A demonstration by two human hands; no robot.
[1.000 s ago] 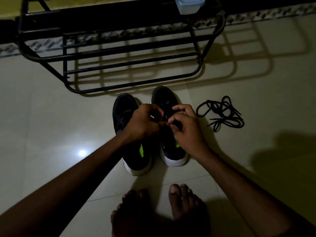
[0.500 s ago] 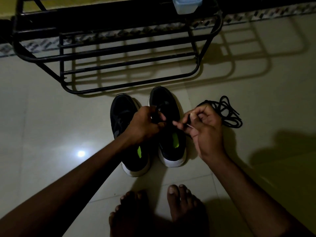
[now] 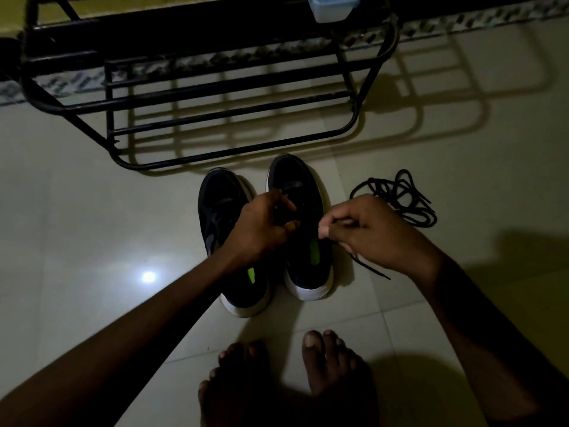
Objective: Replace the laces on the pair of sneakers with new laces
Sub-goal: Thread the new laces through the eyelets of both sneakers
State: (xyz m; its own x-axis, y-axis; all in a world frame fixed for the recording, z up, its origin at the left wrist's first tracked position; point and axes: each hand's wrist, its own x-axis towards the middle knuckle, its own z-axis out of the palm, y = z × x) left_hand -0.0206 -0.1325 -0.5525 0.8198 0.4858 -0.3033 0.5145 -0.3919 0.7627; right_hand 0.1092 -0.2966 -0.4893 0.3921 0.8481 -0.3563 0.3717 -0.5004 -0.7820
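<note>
Dim room, tiled floor (image 3: 77, 211). Pair of black sneakers w/ white soles stands side by side, toes pointing away from the person, just in front of a black metal shoe rack (image 3: 215, 97). Left sneaker (image 3: 220, 208) is partly under the left forearm; right sneaker (image 3: 311, 272) sits just beside it, touching or nearly so. Left grip (image 3: 261, 229) has its fingers curled onto the right sneaker's upper at the eyelet area; too dark to tell if it also pinches lace there. Right grip (image 3: 369, 232) is narrow, thumb & forefinger pinching a black lace (image 3: 369, 268) just right of that sneaker, w/ the lace's free end hanging below the hand, tip near the floor. Loose bundle of black laces (image 3: 400, 198) lies on the floor right of the sneakers, partly behind the right grip. Pale plastic container (image 3: 334, 7) sits on the rack's top. Two bare feet (image 3: 332, 365) at the bottom edge, near the heels.
</note>
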